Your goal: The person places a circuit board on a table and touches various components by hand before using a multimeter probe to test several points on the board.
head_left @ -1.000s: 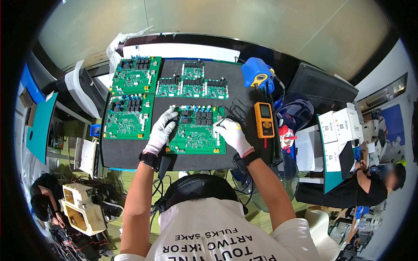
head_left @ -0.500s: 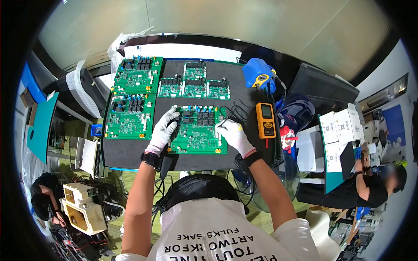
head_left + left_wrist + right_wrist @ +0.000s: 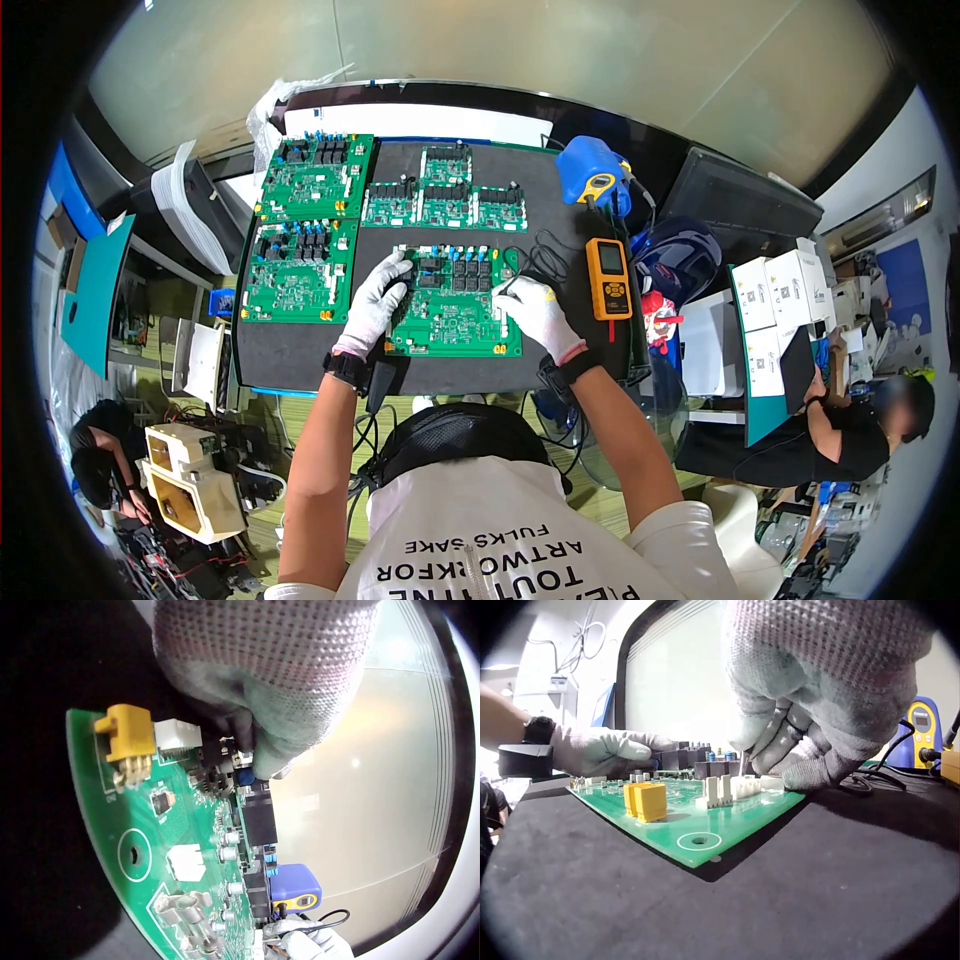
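Observation:
A large green circuit board (image 3: 452, 318) lies on the dark mat in front of me, with black relay blocks along its far side. My gloved left hand (image 3: 375, 305) grips its left edge. In the left wrist view those fingers (image 3: 281, 742) bend down onto the parts at the board's edge. On the opposite side, my gloved right hand (image 3: 535, 312) pinches a thin tool (image 3: 743, 763) near a row of white connectors (image 3: 739, 787). Most of the tool is hidden by the fingers, and I cannot tell its kind.
Two more large boards (image 3: 300, 270) lie at the left, and several smaller boards (image 3: 445, 205) at the back. To the right are an orange handheld meter (image 3: 608, 278), a black cable (image 3: 545, 255) and a blue soldering station (image 3: 592, 170). Another person (image 3: 850, 430) sits at the far right.
Both hands stay nearly in place on the board, with only a slight shift of the whole view. The seated person at the far right has moved an arm.

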Demonstrator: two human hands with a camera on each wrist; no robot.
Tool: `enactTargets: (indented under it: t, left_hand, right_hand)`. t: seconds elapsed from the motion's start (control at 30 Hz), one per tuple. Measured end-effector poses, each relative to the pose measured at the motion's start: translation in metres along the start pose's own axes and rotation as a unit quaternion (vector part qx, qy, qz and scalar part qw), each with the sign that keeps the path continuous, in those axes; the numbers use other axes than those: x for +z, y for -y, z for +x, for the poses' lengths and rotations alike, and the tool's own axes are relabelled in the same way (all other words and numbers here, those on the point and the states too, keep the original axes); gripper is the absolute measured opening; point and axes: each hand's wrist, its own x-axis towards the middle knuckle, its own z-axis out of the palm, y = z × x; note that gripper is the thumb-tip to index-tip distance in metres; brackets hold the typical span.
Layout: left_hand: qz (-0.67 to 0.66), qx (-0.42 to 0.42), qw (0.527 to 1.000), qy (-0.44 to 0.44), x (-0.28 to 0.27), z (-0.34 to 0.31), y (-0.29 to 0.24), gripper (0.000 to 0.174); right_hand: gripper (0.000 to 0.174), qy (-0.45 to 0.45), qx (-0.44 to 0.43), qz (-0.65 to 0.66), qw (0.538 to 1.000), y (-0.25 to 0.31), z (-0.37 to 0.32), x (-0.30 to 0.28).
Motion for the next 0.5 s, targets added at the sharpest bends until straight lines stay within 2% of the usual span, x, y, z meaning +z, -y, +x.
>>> enactTargets:
  t: [0.17,0.33,0.5]
  left_hand:
    - [0.011,-0.005,1.0,0.014,-0.0018,-0.0001,0.0009,0.034]
    - [-0.003,-0.015,1.0,0.014,-0.0015,0.0002,0.0015,0.034]
    - [-0.026,-0.018,0.999,-0.002,0.0004,-0.0001,-0.0015,0.035]
  right_hand:
    - [0.014,-0.002,0.002,0.002,1.0,-0.0018,0.0002,0.001]
    - [0.014,0.006,0.006,0.06,0.998,-0.0072,-0.0012,0.0007]
    - [0.012,-0.003,-0.013,0.05,0.999,-0.004,-0.0032,0.0015]
